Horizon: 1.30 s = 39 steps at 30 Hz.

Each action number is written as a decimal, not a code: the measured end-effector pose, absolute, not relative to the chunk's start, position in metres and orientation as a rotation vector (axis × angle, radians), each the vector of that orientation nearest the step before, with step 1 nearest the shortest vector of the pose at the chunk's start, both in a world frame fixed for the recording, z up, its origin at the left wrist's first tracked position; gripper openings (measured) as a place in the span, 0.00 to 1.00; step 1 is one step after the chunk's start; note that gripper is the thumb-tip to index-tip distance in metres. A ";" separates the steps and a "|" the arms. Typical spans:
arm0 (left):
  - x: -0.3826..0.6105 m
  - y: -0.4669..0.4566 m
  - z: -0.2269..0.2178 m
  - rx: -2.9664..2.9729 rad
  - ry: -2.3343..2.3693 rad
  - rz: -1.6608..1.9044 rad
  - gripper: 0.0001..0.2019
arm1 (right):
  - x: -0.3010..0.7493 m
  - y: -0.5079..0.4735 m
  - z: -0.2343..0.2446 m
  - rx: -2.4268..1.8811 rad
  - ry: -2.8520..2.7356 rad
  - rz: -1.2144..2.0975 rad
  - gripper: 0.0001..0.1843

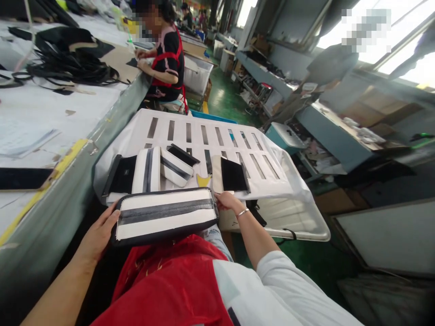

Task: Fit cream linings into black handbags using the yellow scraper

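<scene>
A long rectangular bag piece (166, 213), white with a black stripe down its length and black edging, lies across my lap. My left hand (102, 228) grips its left end, thumb on top and the other fingers partly hidden. At the right end my right hand (227, 201) pinches the corner, fingers closed. Just beyond, on a white slotted board, lie a white panel with a dark stripe (137, 174), a smaller striped piece (177, 168) and a cream and black piece (234, 174). A small yellow piece (203, 180) sits between them.
The white slotted board (288, 183) rests over a white bin (316, 226). At left runs a long worktable (112, 106) bearing black straps (74, 68), papers and a dark flat object (23, 178). A co-worker (168, 59) sits at its far side. Benches line the right wall.
</scene>
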State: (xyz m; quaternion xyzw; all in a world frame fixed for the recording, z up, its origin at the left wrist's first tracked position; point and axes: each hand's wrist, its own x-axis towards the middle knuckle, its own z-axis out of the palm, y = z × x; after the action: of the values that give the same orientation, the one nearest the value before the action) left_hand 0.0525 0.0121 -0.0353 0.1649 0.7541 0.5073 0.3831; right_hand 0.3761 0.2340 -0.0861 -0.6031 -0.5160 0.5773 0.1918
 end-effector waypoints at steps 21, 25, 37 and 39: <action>0.046 0.020 -0.057 0.339 1.861 1.402 0.22 | 0.347 0.227 -0.064 -1.215 -1.841 1.590 0.22; 0.049 0.011 -0.061 0.286 1.777 1.410 0.21 | 0.364 0.208 -0.074 -1.148 -1.733 1.711 0.28; 0.042 0.002 -0.060 0.447 1.526 1.466 0.27 | 0.370 0.181 -0.071 -1.430 -1.714 1.456 0.27; 0.039 -0.010 -0.067 0.376 1.386 1.508 0.29 | 0.376 0.171 -0.075 -1.463 -1.644 1.523 0.30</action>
State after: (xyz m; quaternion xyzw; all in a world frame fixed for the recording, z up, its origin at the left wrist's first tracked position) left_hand 0.0388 -0.0096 -0.0667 0.1556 0.5745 0.6250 0.5050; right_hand 0.3758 0.1707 -0.0753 -0.5319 -0.5978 0.5537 0.2304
